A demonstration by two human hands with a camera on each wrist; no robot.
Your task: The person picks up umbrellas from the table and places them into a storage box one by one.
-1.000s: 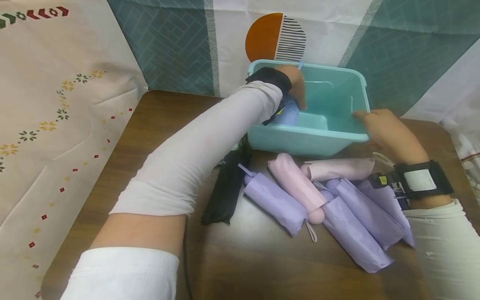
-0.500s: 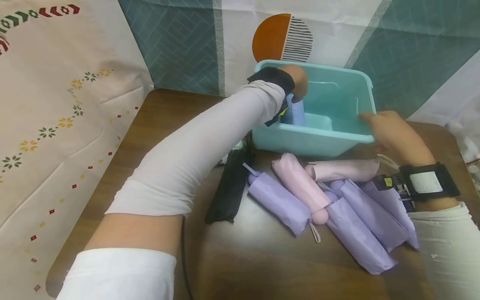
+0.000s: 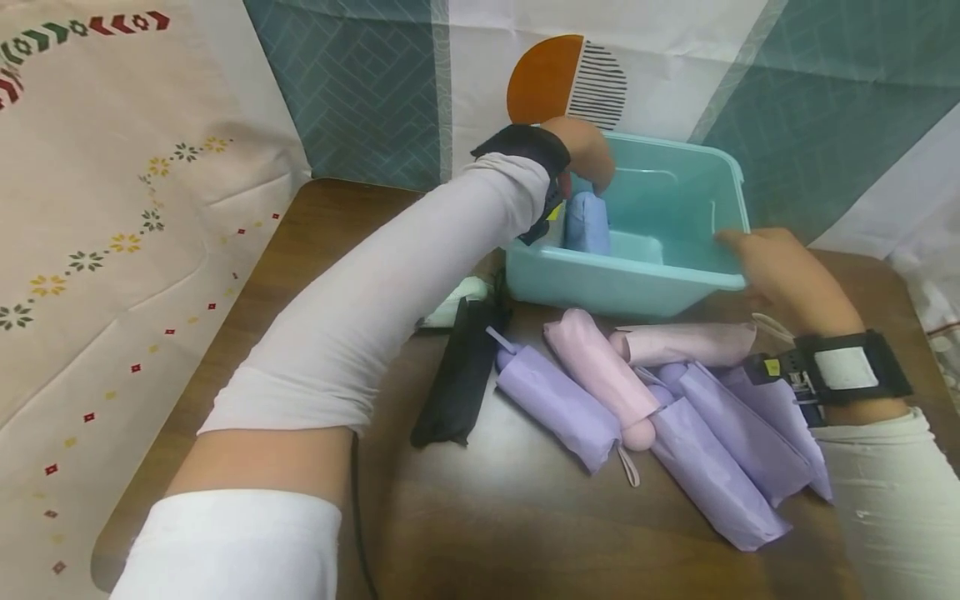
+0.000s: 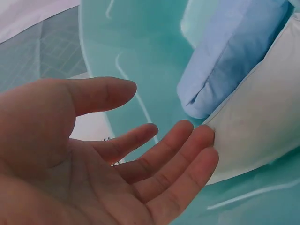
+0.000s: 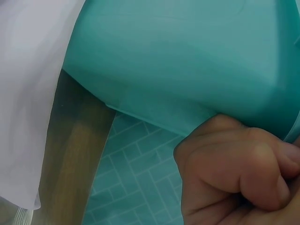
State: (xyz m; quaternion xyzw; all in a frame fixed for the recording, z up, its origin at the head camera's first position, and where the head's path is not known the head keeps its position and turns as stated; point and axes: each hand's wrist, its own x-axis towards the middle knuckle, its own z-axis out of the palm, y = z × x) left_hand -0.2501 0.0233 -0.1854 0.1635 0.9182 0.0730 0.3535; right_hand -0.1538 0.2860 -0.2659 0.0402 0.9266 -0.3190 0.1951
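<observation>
My left hand (image 3: pixel 585 154) hovers over the left part of a turquoise plastic bin (image 3: pixel 615 287), fingers spread and relaxed, holding nothing. Below it, a light blue folded umbrella (image 3: pixel 588 221) in its sleeve stands inside the bin. In the left wrist view a whitish sleeved umbrella (image 4: pixel 262 112) leans beside the blue one, and the fingertips overlap its edge. On the bin's right side my right hand (image 3: pixel 787 271) grips the rim; its curled fingers (image 5: pixel 234 164) show against the wall in the right wrist view.
In front of the bin lie several purple umbrellas (image 3: pixel 558 408), two pink umbrellas (image 3: pixel 600 362) and a black umbrella (image 3: pixel 457 375) on the wooden table (image 3: pixel 480 533). A mint-green item (image 3: pixel 461 300) is partly hidden by the left arm. A patterned curtain (image 3: pixel 360 92) hangs behind.
My left hand has let go of the blue umbrella and lifted slightly up and left, leaving it standing in the bin. The right hand keeps its grip on the rim.
</observation>
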